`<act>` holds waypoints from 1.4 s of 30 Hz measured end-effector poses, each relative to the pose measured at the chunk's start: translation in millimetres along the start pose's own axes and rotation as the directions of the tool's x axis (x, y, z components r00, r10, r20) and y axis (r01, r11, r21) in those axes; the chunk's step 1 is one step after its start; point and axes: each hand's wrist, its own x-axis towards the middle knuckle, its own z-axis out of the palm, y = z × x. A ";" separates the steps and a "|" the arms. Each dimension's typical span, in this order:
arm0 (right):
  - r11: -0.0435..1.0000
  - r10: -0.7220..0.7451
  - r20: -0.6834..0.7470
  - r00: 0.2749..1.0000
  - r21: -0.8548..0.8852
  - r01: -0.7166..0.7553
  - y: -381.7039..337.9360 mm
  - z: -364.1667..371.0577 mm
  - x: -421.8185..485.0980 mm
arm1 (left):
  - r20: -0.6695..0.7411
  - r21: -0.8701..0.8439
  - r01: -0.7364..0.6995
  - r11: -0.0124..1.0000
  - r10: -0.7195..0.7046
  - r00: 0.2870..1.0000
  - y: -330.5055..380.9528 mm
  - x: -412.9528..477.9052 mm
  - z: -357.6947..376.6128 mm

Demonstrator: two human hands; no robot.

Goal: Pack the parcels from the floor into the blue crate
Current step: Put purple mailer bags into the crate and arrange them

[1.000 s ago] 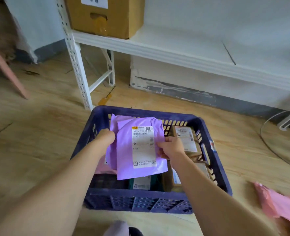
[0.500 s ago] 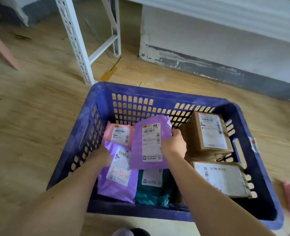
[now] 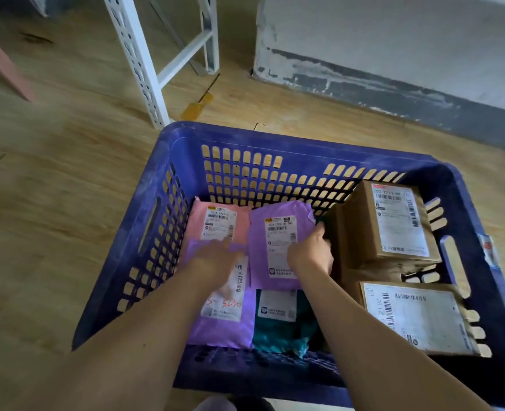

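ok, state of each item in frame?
crate: on floor, part full.
far purple mailer: label up, gripped by right hand.
near purple mailer: flat, under left hand.
pink mailer: flat, label up.
teal bag: label up.
far box: label up.
near box: label up.

storeroom | metal shelving (image 3: 138,57) | labelled parcels (image 3: 393,221) | blue crate (image 3: 245,137)

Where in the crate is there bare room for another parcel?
Little: a dark slot between the teal mailer and the near cardboard box. The left is layered mailers under the left hand; the right hand grips the centre purple mailer; the far cardboard box crowds the right.
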 end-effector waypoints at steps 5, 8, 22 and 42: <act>0.993 0.033 0.062 0.998 -0.114 -0.026 11.9 10.7 1.4 | 0.137 0.092 0.014 0.996 -0.026 0.990 0.2 1.1 7.7; 0.961 -0.067 0.062 0.996 -0.264 0.082 12.0 10.3 1.9 | 0.021 0.016 -0.004 1.000 0.003 1.000 0.0 6.6 6.8; 0.615 -0.101 0.672 0.734 -0.538 0.577 25.9 41.1 17.0 | 0.212 0.021 -0.006 1.000 0.001 0.977 11.2 7.9 5.7; 0.639 -0.150 0.599 0.786 -0.548 0.540 30.3 29.5 21.0 | -0.097 -0.006 0.024 1.000 -0.025 0.995 2.4 19.4 12.7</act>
